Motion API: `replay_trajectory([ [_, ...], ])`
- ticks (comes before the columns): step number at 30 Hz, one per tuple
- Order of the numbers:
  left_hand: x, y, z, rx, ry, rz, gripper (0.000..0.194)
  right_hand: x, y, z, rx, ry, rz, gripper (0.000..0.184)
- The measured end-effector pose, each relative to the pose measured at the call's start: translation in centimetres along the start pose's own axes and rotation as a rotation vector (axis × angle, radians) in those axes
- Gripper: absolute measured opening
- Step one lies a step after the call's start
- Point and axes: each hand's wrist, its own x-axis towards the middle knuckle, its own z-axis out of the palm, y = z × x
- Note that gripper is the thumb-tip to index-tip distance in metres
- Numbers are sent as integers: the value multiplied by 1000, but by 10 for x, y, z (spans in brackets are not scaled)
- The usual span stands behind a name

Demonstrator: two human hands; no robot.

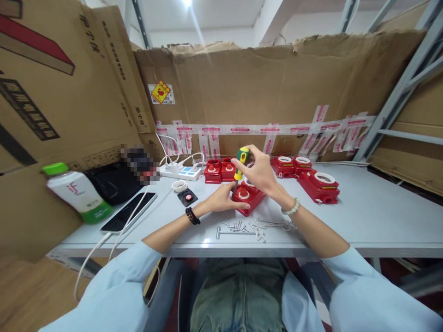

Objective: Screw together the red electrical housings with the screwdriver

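My right hand (258, 169) is closed around the green and yellow handle of a screwdriver (242, 159). The screwdriver stands nearly upright, its shaft pointing down to the left corner of a red housing (254, 199). My left hand (223, 199) grips that housing from its left side, with the thumb along the near edge. A white ring surrounds a round red part on top of the housing. Where the tip meets the housing is hidden by my left fingers. Just in front lie several loose screws (238, 226) and a metal T-handle wrench (235, 233).
More red housings (318, 186) stand at the right and at the back (212, 171). Left of my hands are a white ring (179, 186), a black plate with a red button (188, 197), a phone (129, 213), a bottle (78, 193) and a power strip (182, 172). Cardboard (242, 87) walls the back.
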Motion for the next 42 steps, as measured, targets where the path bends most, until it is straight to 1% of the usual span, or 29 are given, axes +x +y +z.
replay_trajectory([
  [4,0,1,-1,-28,-17,5,63,1,-4,1,-65,4,6,24],
  [9,0,3,-3,-74,-47,-10,58,4,-12,7,-239,5,19,29],
  [13,0,5,-4,-95,-52,-22,57,10,-20,12,-397,-51,29,31],
  [18,0,8,-5,-127,-68,-9,59,19,-28,18,-616,-113,79,36],
  [22,1,7,-4,-94,-57,17,57,22,-29,16,-671,-134,112,29],
  [25,1,5,-3,-56,-53,11,59,24,-30,12,-684,-156,110,27],
  [28,0,6,-1,-86,-46,16,62,25,-32,10,-713,-172,90,24],
  [31,0,9,0,-128,-43,26,61,26,-34,12,-759,-153,80,22],
  [34,1,11,-1,-142,-40,19,59,29,-34,15,-752,-139,73,27],
  [36,1,10,-1,-142,-40,14,59,31,-31,15,-702,-173,45,26],
  [39,1,8,1,-118,-38,2,58,38,-26,7,-576,-316,-42,22],
  [42,0,7,4,-107,-16,-5,60,45,-22,-5,-383,-510,-99,26],
])
